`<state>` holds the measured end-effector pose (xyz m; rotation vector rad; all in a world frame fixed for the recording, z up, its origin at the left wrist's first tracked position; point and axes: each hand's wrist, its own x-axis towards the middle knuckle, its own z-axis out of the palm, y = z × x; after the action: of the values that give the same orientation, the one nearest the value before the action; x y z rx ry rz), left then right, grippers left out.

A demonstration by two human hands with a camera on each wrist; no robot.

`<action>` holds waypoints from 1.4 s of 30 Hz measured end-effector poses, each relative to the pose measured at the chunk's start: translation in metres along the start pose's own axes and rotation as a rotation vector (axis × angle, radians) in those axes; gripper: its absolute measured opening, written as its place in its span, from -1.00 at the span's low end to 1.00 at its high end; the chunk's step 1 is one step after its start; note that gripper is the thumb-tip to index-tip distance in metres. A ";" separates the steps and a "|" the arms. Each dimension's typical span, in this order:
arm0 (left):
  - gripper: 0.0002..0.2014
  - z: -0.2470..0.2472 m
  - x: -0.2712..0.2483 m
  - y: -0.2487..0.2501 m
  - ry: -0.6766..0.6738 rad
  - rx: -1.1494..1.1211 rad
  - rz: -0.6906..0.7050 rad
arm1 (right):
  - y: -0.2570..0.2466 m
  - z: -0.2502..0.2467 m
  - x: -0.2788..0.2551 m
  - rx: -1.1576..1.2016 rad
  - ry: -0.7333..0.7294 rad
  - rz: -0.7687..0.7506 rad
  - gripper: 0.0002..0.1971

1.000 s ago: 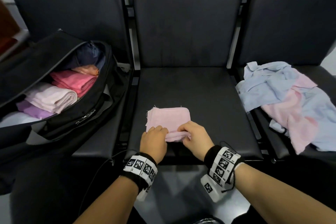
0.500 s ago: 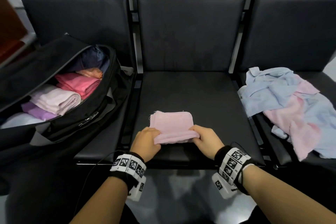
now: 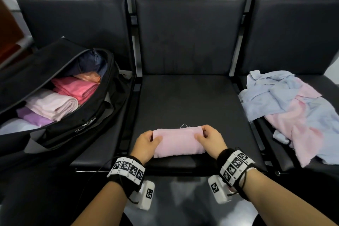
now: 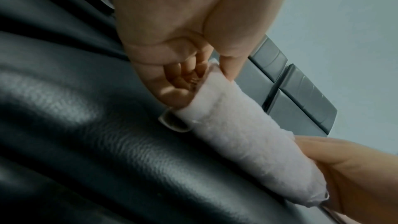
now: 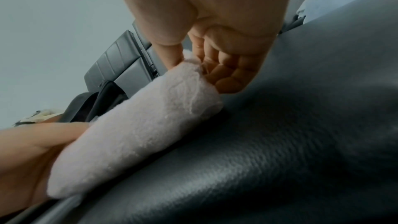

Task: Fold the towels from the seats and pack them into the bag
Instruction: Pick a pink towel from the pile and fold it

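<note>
A pale pink towel, folded into a thick narrow bundle, lies at the front of the middle seat. My left hand pinches its left end, thumb on top and fingers curled under, as the left wrist view shows on the towel. My right hand pinches the right end the same way; the right wrist view has the towel just above the seat. A black bag stands open on the left seat, holding several folded towels. Unfolded blue and pink towels lie heaped on the right seat.
Three dark padded seats stand in a row with metal bars between them. The bag's flap is thrown back to the left. A grey floor shows below the seat's front edge.
The towel's near edge has been folded away from me, making a narrower, thicker bundle. Both hands have moved from the near edge out to its two ends.
</note>
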<state>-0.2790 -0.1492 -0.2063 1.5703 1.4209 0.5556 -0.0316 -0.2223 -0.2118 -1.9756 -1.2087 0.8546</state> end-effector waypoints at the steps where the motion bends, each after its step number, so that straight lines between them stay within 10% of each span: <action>1: -0.79 0.001 0.002 0.000 0.008 0.026 -0.007 | 0.000 0.003 0.003 -0.032 0.001 0.014 -0.88; 10: -0.66 0.016 0.015 -0.012 0.117 0.173 -0.064 | 0.004 0.004 0.017 -0.104 -0.078 0.075 -0.50; 16: -0.63 0.012 0.021 -0.018 0.143 0.224 -0.124 | -0.008 -0.001 0.023 -0.141 -0.203 0.125 -0.89; 24: -0.82 0.002 0.007 -0.003 0.068 0.234 -0.205 | -0.021 -0.013 0.013 -0.045 -0.301 0.122 -0.87; 33: -0.13 -0.005 -0.022 0.062 -0.370 0.336 0.177 | -0.090 -0.032 -0.025 -0.160 -0.233 -0.325 -0.80; 42: -0.75 -0.014 -0.039 0.095 -0.292 0.105 0.328 | -0.140 -0.052 -0.051 -0.389 -0.029 -0.682 -0.70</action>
<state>-0.2494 -0.1730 -0.1094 1.8988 0.9941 0.4242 -0.0761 -0.2298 -0.0609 -1.6280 -2.0124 0.3118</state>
